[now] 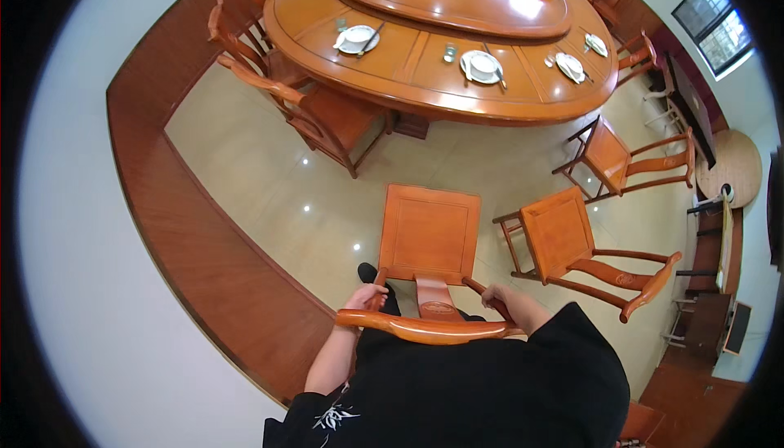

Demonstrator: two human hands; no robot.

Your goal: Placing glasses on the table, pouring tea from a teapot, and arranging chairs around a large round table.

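Note:
A wooden chair (pixel 430 233) with a square seat stands right before me, its curved top rail close to my black shirt. My left hand (pixel 369 296) grips the chair's left back post, just behind the seat. On the other side my right hand (pixel 499 298) is closed around the right back post. Between the posts runs a flat back splat with a carved mark. Beyond the seat is a large round wooden table (pixel 404 74) with a raised round turntable (pixel 441 10). My fingers are partly hidden by the posts and the steep view.
Two wooden chairs, a nearer one (pixel 556 227) and a farther one (pixel 606 151), stand at the right. Another wooden chair (pixel 343 117) is at the table's left. Place settings with plates (pixel 482 67), glasses and chopsticks lie on the table. Wood panelling (pixel 202 221) lines the left wall.

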